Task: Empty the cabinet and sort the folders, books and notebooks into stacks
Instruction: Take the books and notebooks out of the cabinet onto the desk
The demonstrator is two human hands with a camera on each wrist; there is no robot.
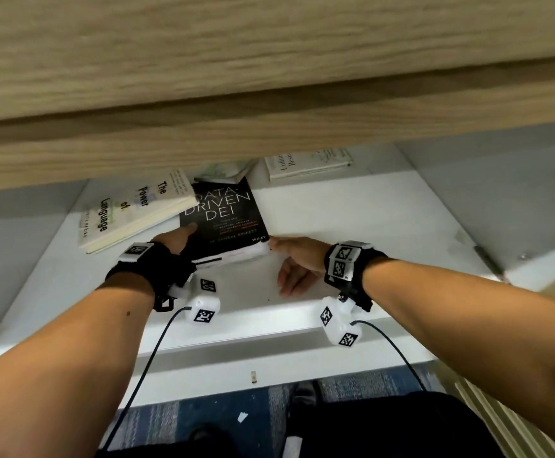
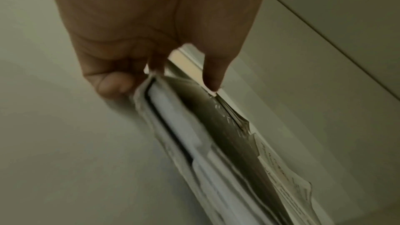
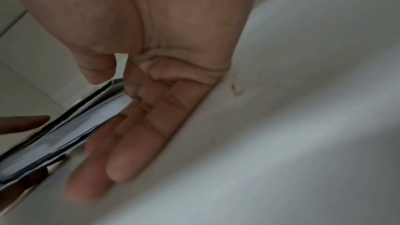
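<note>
On the white cabinet shelf [image 1: 352, 206], the black "Data Driven DEI" hardcover book [image 1: 225, 214] lies on loose white papers [image 2: 184, 143]. The left hand [image 1: 178, 239] pinches this pile, thumb on top. The right hand [image 1: 297, 264] has straight fingers [image 3: 134, 151] at the pile's corner. The cream "The Power of Language" book [image 1: 134, 211] overlaps the pile's left side. A white book [image 1: 309, 161] lies behind, under the low wooden board [image 1: 269, 77]; bare shelf is at the right.

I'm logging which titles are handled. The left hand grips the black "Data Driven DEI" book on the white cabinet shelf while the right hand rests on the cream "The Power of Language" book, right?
Not quite. In the head view, the right hand is at the black "Data Driven DEI" book's right corner, away from the cream "The Power of Language" book. The left hand does grip the black book.
</note>
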